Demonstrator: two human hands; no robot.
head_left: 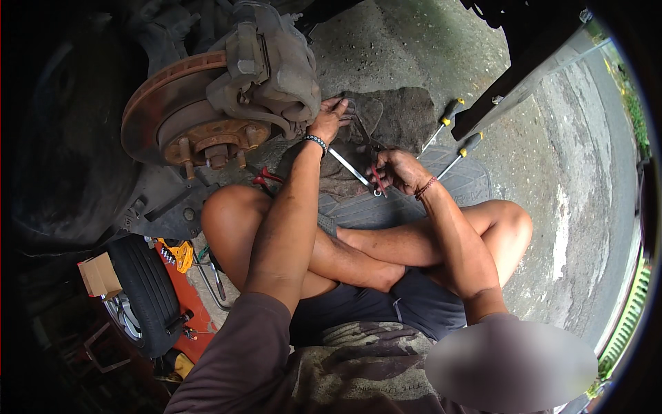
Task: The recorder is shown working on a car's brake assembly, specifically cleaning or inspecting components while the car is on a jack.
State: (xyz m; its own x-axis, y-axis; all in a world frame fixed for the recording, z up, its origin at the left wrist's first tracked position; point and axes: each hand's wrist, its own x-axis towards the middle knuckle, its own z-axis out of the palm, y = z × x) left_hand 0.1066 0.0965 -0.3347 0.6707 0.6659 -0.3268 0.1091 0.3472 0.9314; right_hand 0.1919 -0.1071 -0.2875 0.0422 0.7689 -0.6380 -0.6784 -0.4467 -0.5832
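My left hand (332, 119) reaches past the lower edge of the grey brake caliper (279, 76), its fingers stretched over a dark cloth (403, 119). Nothing shows in its fingers. My right hand (402, 170) is closed around a red-handled tool (376, 178) that looks like pliers; its dark far end blends into the cloth. Between the two hands a silver wrench (350, 167) lies slantwise, its ring end beside the right hand's fingers. Left of the caliper is the rusty brake disc (172, 90), with wheel studs pointing out of the hub (217, 141).
Two screwdrivers with yellow-and-black handles (472, 143) lie right of the cloth, by a grey mat (458, 181). Red-handled pliers (265, 178) rest near my left knee. At lower left are a tyre (148, 290), a cardboard box (100, 274) and a yellow tool case (181, 255).
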